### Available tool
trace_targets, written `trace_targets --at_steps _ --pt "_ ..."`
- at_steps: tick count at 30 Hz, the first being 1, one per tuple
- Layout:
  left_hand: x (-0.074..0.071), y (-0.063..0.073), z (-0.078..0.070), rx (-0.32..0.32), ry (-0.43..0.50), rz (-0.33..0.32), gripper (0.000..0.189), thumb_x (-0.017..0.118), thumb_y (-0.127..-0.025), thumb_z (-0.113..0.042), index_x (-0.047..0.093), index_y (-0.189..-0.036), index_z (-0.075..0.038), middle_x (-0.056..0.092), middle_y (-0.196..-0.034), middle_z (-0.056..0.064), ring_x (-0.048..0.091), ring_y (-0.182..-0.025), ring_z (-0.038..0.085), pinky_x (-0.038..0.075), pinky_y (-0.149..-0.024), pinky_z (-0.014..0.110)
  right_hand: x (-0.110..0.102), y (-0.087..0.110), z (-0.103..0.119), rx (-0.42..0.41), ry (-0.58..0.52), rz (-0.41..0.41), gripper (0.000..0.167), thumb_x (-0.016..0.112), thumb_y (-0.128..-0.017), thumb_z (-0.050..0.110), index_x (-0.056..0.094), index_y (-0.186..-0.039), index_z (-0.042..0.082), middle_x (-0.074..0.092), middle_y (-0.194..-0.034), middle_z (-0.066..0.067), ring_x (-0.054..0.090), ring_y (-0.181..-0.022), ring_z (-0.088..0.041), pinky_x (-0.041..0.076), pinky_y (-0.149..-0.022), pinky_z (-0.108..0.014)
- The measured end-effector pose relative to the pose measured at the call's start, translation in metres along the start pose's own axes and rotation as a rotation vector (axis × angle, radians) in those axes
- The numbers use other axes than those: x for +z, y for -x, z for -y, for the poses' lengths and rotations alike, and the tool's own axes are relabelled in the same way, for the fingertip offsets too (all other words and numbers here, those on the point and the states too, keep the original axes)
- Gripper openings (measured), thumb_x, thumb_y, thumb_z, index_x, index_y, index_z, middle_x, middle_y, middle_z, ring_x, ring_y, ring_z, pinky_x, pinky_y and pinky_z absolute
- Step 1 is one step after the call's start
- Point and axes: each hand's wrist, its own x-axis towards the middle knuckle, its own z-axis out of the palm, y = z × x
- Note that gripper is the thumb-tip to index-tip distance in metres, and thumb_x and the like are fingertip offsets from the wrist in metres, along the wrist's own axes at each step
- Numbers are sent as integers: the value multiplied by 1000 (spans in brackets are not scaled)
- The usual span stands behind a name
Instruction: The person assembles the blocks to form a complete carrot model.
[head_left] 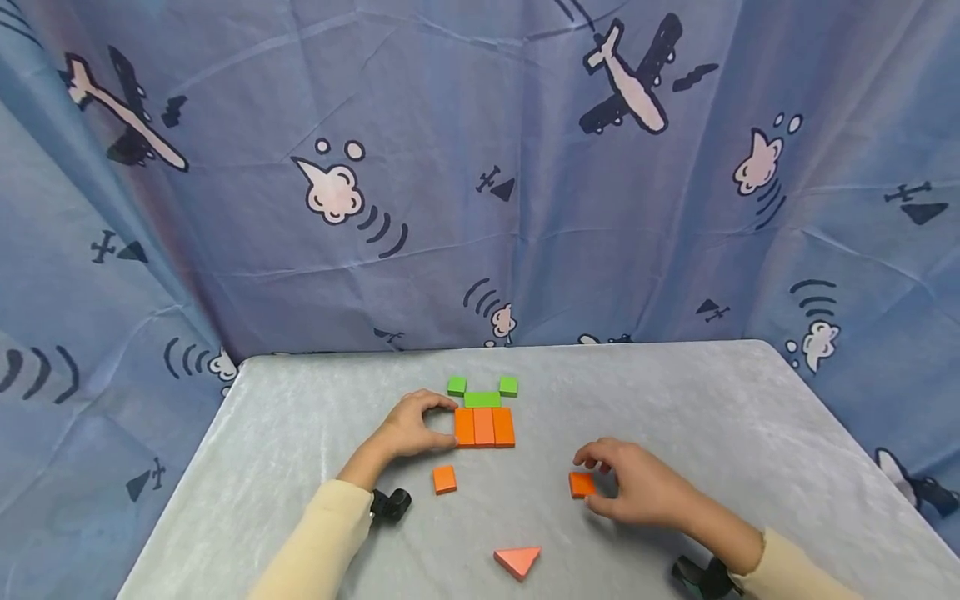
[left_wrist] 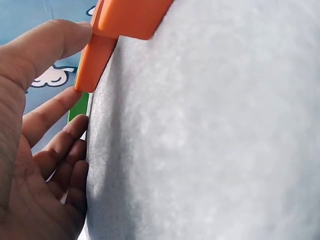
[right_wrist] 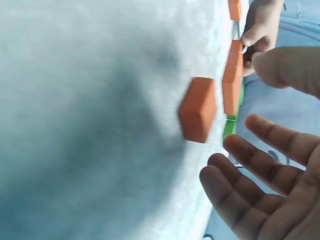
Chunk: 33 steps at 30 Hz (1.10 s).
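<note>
My left hand (head_left: 411, 427) holds the left end of a row of orange rectangular blocks (head_left: 465, 427). Its thumb and index finger are at opposite corners of the leftmost block, also seen in the left wrist view as an orange block (left_wrist: 97, 62). Three such blocks lie side by side, the middle one paler. My right hand (head_left: 647, 485) hovers around an orange square block (head_left: 581, 485), thumb and fingers apart; in the right wrist view a gap shows between the fingers and this block (right_wrist: 198, 110).
A green rectangular block (head_left: 482, 400) touches the row's far side, with green square blocks (head_left: 457, 386) at its far corners. Nearer lie another orange square (head_left: 444, 479) and a salmon triangle block (head_left: 517, 562). A patterned blue curtain (head_left: 420, 208) hangs behind the grey-covered table (head_left: 315, 375).
</note>
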Motion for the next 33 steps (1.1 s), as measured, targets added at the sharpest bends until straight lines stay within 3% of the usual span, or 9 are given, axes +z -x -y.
trace_targets --at_steps 9,33 --pt "-2 0 1 -20 4 6 53 85 -65 -31 68 -114 -25 61 -121 -2 51 -118 23 41 -103 44 14 5 -10 3 2 -36 36 78 -74 17 65 -107 15 63 -98 6 58 -84 -9 51 -72 -29" --pt "-3 0 1 -27 24 3 52 86 -65 -30 69 -114 -25 62 -121 -3 51 -120 23 41 -104 45 19 -13 -8 43 53 -58 28 76 -71 9 69 -96 19 61 -89 11 54 -78 -6 49 -68 -25"
